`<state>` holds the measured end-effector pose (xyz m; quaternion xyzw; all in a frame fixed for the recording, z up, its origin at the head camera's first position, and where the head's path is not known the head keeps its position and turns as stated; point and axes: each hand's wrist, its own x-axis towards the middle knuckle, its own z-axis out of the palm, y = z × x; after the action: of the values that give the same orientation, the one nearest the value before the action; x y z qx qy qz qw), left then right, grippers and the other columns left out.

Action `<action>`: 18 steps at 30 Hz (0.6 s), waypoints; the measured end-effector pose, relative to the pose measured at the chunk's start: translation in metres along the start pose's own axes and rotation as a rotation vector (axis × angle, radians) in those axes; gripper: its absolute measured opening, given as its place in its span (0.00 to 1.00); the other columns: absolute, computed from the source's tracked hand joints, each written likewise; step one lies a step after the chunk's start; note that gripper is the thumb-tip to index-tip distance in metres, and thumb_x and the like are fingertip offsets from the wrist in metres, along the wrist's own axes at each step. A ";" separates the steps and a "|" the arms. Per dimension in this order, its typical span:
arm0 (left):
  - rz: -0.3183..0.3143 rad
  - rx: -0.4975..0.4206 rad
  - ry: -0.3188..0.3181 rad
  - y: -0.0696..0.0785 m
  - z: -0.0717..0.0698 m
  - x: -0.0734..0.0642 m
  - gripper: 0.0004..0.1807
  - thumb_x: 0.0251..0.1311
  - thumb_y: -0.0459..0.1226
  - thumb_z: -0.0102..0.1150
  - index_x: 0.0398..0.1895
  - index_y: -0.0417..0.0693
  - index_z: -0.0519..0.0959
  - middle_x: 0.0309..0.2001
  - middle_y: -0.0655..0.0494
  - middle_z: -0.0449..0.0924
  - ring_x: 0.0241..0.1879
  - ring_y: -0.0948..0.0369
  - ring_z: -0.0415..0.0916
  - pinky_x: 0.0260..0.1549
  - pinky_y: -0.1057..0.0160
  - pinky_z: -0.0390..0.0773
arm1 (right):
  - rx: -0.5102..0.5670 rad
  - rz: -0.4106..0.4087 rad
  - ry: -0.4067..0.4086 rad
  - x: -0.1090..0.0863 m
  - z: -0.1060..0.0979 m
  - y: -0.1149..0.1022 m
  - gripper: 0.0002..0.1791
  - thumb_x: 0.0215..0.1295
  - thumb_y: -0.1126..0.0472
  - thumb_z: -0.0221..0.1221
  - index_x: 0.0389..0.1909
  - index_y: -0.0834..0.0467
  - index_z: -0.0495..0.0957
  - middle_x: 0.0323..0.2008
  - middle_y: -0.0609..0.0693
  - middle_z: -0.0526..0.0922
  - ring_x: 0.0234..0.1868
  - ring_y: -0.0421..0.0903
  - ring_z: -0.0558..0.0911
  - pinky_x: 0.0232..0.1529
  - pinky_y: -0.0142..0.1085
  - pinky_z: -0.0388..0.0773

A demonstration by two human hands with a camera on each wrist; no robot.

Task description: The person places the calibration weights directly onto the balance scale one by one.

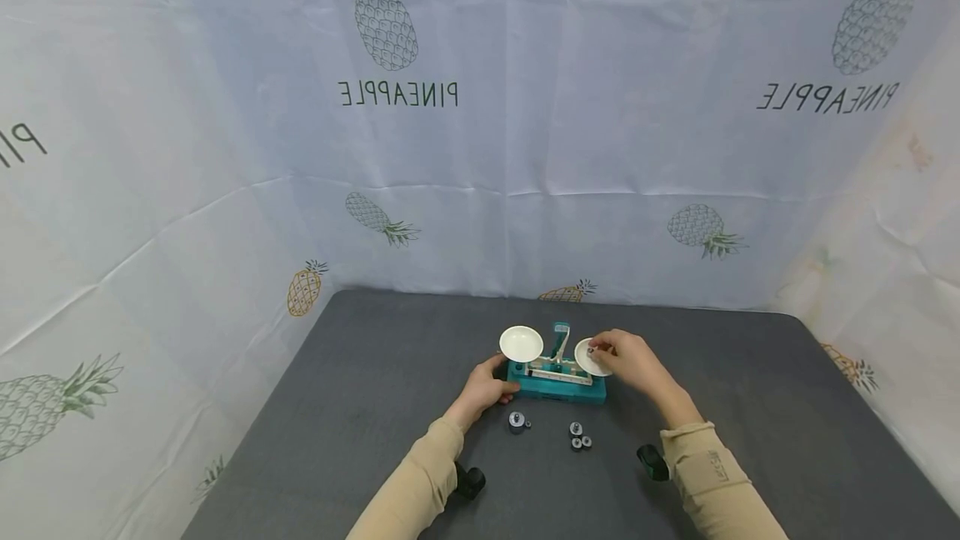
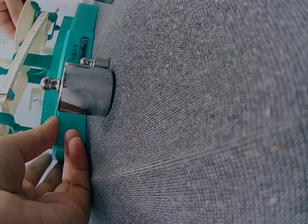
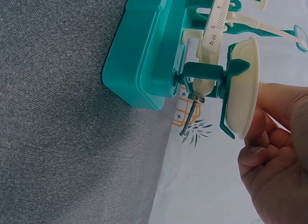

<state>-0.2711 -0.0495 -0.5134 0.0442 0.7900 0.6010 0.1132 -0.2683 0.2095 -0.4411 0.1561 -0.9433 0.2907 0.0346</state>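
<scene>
A green balance scale [image 1: 558,390] with two cream pans stands on the dark table. My left hand [image 1: 482,388] grips the left end of its base, thumb and fingertips against the green plastic in the left wrist view. Over the right pan [image 1: 582,360], my right hand [image 1: 633,361] pinches a small metal weight [image 1: 591,349]. From the right wrist view the pan hides the fingertips and the weight. The left pan [image 1: 521,344] sits higher and holds nothing. A large knobbed cylinder weight [image 2: 86,91] stands in front of the base, beside a tiny weight [image 2: 101,62].
Three more metal weights [image 1: 576,429] stand grouped in front of the scale. Dark wrist devices [image 1: 469,482] show by both sleeves. Behind the grey table [image 1: 420,332] hangs a white curtain [image 1: 517,140] printed with pineapples.
</scene>
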 end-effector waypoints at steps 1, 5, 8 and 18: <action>0.000 0.000 -0.001 0.000 0.000 0.000 0.35 0.51 0.28 0.62 0.65 0.38 0.64 0.61 0.34 0.65 0.22 0.63 0.74 0.23 0.64 0.78 | 0.000 -0.006 0.006 -0.001 0.000 0.000 0.10 0.62 0.64 0.57 0.42 0.62 0.81 0.37 0.55 0.80 0.34 0.46 0.78 0.30 0.35 0.75; 0.002 -0.003 -0.002 -0.001 0.000 0.000 0.35 0.51 0.28 0.62 0.65 0.38 0.63 0.61 0.33 0.64 0.23 0.63 0.74 0.23 0.64 0.78 | 0.001 -0.025 0.025 -0.005 0.000 -0.002 0.10 0.62 0.64 0.58 0.42 0.62 0.81 0.36 0.54 0.79 0.32 0.43 0.76 0.28 0.33 0.74; 0.003 -0.007 -0.002 0.000 0.000 0.000 0.35 0.51 0.28 0.62 0.65 0.38 0.64 0.61 0.33 0.65 0.23 0.63 0.74 0.23 0.65 0.78 | -0.008 -0.033 0.038 -0.009 -0.001 -0.003 0.10 0.62 0.63 0.58 0.42 0.61 0.81 0.36 0.54 0.79 0.30 0.41 0.74 0.27 0.32 0.72; 0.000 -0.011 0.001 0.002 0.000 0.000 0.35 0.51 0.28 0.62 0.65 0.36 0.63 0.61 0.33 0.65 0.21 0.64 0.72 0.22 0.66 0.77 | -0.039 -0.086 0.100 -0.024 -0.004 -0.007 0.08 0.61 0.61 0.59 0.40 0.57 0.81 0.33 0.48 0.78 0.25 0.35 0.66 0.22 0.29 0.66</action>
<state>-0.2714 -0.0486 -0.5112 0.0435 0.7866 0.6055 0.1131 -0.2436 0.2125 -0.4377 0.1811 -0.9383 0.2781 0.0971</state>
